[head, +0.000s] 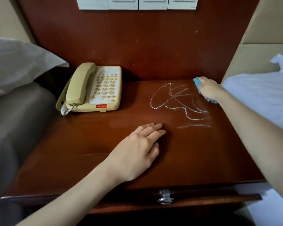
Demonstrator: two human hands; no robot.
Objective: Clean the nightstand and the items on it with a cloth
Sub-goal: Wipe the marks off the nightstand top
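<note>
Right hand (pixel 208 91) grasps a crumpled blue cloth (pixel 197 80); smeared white streaks (pixel 176 107) lie just left of this grip

A row of white wall switches (pixel 137 3) runs along the top edge. A white pillow (pixel 20 62) lies at the left. White bedding (pixel 260 95) lies at the right, below a beige headboard (pixel 258 56).

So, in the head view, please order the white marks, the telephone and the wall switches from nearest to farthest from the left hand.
1. White marks, just right of the left hand.
2. Telephone, back left.
3. Wall switches, on the wall above.
</note>
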